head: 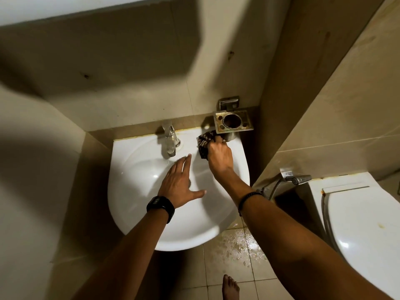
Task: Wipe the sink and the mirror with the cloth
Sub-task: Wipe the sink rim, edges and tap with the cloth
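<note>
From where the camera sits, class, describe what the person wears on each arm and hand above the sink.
Both forearms are bare, with no sleeves in view, and both hands are ungloved. The left hand has a black wristwatch with a wide dark strap at its wrist. The right hand has a thin dark beaded bracelet further up the forearm. No rings can be made out.

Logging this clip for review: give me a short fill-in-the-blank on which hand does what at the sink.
1. The cloth is gripped by the ____ hand.
2. The left hand, fingers spread, is over the white ____.
3. The cloth is pressed on the rim between the faucet and the metal ____ holder.
4. A black ____ is on the left wrist.

Missing words: right; sink; toothbrush; watch
</note>
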